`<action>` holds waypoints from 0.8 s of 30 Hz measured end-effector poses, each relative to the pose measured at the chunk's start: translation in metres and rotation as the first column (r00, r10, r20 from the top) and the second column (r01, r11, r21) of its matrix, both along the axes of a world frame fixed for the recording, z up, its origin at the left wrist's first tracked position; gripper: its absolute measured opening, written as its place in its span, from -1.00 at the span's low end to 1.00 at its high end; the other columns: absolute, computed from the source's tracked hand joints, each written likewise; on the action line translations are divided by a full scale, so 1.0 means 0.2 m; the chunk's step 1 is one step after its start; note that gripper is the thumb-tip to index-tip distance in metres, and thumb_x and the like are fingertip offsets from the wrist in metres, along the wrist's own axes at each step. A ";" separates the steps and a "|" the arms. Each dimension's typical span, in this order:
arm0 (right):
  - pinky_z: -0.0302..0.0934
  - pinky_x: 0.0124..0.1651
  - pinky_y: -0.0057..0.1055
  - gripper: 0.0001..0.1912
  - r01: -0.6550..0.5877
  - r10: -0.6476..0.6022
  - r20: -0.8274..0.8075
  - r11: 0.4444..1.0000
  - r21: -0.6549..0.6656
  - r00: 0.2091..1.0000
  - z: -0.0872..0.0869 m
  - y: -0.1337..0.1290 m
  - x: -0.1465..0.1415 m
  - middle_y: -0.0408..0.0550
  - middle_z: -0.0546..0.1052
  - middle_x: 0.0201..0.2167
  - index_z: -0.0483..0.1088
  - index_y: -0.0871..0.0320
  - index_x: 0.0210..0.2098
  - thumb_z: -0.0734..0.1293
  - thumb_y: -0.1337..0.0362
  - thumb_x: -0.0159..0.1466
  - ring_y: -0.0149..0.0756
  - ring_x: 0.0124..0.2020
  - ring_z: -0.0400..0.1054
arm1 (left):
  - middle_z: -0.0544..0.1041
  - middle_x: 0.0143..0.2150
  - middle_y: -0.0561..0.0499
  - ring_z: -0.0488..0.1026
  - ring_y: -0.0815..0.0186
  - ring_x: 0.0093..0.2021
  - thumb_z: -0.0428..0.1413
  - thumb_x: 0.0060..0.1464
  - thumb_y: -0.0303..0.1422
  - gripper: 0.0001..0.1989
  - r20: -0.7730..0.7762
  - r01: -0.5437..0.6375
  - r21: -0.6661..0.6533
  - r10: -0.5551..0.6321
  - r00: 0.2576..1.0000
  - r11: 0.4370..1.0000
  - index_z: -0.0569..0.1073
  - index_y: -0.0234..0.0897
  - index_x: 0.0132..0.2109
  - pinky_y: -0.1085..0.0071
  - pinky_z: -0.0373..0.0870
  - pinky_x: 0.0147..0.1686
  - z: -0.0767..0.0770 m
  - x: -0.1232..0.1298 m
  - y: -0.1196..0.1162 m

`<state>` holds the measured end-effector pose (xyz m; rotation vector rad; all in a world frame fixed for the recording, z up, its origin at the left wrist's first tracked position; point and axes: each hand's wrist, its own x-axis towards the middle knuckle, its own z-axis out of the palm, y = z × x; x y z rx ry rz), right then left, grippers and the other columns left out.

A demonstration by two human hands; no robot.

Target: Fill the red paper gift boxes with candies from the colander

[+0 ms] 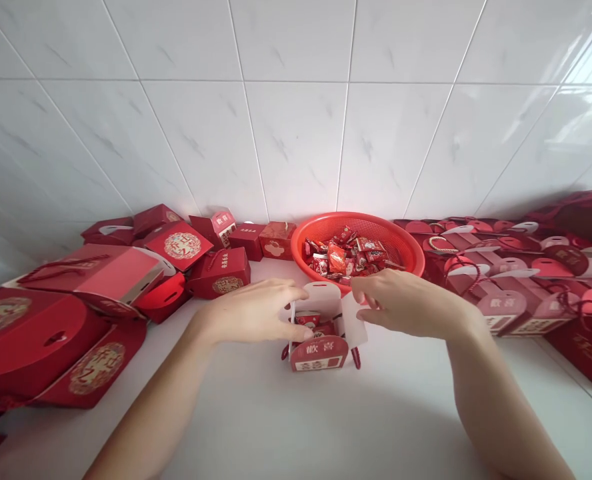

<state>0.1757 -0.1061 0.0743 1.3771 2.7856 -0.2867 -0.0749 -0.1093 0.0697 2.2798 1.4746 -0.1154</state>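
Observation:
A small red and white gift box (319, 353) stands open on the white tabletop, with red wrapped sweets (321, 328) inside and dark red cords at its sides. At the box's left side is my left hand (256, 311), thumb and fingers apart, the thumb reaching over the sweets near the rim. My right hand (406, 303) is at the box's right flap, its fingers curled; whether they pinch the flap is unclear. Just behind the box sits a red plastic basket (411, 257) with more wrapped sweets (337, 257).
Closed red gift boxes (96, 367) are piled on the left, reaching back to smaller ones (220, 272) by the tiled wall (296, 147). Many open boxes (503, 307) with cords crowd the right side of the white table (286, 427).

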 end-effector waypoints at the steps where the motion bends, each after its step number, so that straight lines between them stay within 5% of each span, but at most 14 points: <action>1: 0.01 -0.43 -0.37 -0.93 -0.010 0.010 0.006 1.000 0.017 1.000 -0.01 -0.01 -0.03 -0.03 0.52 -0.39 0.36 0.13 -0.26 0.25 0.31 0.34 -0.18 -0.37 0.40 | 0.52 0.10 -0.07 0.44 0.00 0.11 0.15 0.05 0.05 -0.41 0.000 -0.012 0.007 0.012 1.000 1.000 0.47 -0.09 0.17 0.34 0.37 -0.09 -0.01 0.01 0.00; 10: 0.00 -0.42 -0.41 -0.84 -0.156 0.146 -0.149 0.986 -0.058 0.978 -0.03 -0.01 -0.14 -0.08 0.53 -0.38 0.39 0.15 -0.27 0.20 0.43 0.34 -0.32 -0.41 0.36 | 0.41 -0.01 -0.01 0.50 0.19 -0.18 0.14 0.10 -0.12 -0.65 0.228 -0.068 0.124 0.038 0.973 0.990 0.42 -0.08 0.02 0.35 0.38 -0.26 -0.11 0.17 -0.07; 15: 0.06 -0.41 -0.45 -0.91 -0.203 0.165 -0.222 0.966 -0.161 0.961 -0.04 0.03 -0.12 -0.13 0.49 -0.43 0.33 0.16 -0.30 0.23 0.44 0.32 -0.37 -0.45 0.31 | 0.44 -0.01 0.01 0.50 0.23 -0.19 0.23 0.01 -0.16 -0.57 0.358 0.022 0.050 -0.038 0.933 0.999 0.40 -0.10 0.03 0.39 0.40 -0.28 -0.12 0.16 -0.06; 21: 0.13 -0.36 -0.46 -0.84 -0.336 0.270 -0.271 0.911 -0.240 0.924 -0.08 0.06 -0.14 -0.11 0.53 -0.36 0.43 0.17 -0.33 0.25 0.50 0.25 -0.37 -0.37 0.38 | 0.22 0.39 -0.03 0.45 0.18 0.09 0.17 0.06 -0.28 -0.31 0.321 0.149 -0.028 -0.133 0.938 0.988 0.22 -0.06 0.34 0.41 0.40 -0.08 -0.07 0.06 0.00; 24: 0.19 -0.35 -0.46 -0.82 -0.362 0.282 -0.283 0.886 -0.290 0.917 -0.09 0.07 -0.15 -0.09 0.58 -0.33 0.49 0.17 -0.31 0.26 0.48 0.26 -0.34 -0.34 0.44 | 0.29 0.38 -0.02 0.47 0.20 0.08 0.14 0.10 -0.25 -0.22 0.280 0.146 -0.124 -0.106 0.954 0.982 0.07 0.02 0.43 0.43 0.39 -0.09 -0.02 0.01 0.01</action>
